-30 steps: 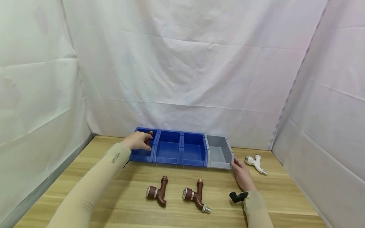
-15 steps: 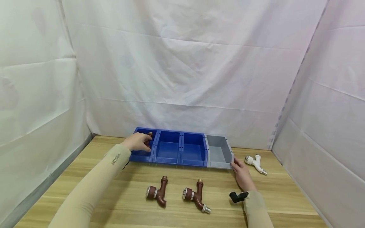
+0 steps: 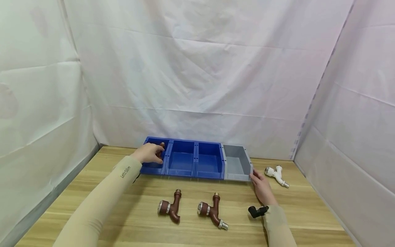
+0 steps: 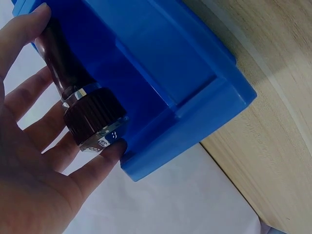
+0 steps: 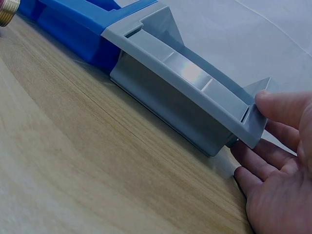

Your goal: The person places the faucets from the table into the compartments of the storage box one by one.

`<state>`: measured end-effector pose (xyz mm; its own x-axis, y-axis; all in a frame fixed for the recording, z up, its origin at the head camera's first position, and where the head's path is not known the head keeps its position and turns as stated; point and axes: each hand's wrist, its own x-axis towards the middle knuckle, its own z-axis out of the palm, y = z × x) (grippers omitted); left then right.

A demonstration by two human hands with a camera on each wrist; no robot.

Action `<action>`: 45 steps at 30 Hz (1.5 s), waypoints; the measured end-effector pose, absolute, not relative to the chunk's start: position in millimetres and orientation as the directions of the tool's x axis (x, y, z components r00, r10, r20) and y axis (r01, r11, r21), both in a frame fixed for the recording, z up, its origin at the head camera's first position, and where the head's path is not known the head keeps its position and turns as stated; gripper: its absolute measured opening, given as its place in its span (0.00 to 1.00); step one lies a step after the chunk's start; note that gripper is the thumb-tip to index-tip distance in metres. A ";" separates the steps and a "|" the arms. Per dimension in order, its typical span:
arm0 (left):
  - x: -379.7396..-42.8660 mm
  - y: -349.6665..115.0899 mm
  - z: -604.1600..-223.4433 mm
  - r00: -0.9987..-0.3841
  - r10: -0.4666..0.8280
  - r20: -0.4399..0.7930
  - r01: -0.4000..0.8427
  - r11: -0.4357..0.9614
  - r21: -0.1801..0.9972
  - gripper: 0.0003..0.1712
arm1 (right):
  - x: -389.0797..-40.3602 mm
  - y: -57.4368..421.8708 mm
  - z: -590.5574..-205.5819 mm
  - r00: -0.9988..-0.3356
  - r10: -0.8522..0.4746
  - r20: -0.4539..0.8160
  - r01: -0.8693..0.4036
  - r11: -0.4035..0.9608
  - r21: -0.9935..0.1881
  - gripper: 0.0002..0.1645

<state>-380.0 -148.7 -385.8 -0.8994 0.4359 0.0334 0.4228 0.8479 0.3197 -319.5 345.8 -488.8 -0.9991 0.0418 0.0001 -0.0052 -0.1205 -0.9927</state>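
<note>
My left hand [image 3: 149, 153] grips a tap [image 4: 92, 114] at the leftmost blue bin [image 4: 195, 119]; my right hand [image 3: 263, 188] pinches the gray bin [image 5: 168, 105]. Loosening early could drop the tap.

Dark lettering [image 3: 125, 172] on the left sleeve [image 3: 103, 197], at eight o'clock in the head view, reads "Lets Slim". In the left wrist view, pale marks [image 4: 103, 143] on the brown tap [image 4: 92, 114], toward eight o'clock, are illegible.
</note>
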 end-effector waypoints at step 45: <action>-384.9 -148.2 -403.5 -0.912 0.410 -0.019 0.390 0.881 0.268 0.35 | -314.7 345.7 -493.9 -0.999 0.013 0.041 -0.042 -0.117 -0.992 0.35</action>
<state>-384.9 -148.2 -403.5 -0.9120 0.4096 -0.0192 0.3901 0.8810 0.2678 -314.7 345.7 -493.9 -0.9991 0.0132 0.0408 -0.0421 -0.1171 -0.9922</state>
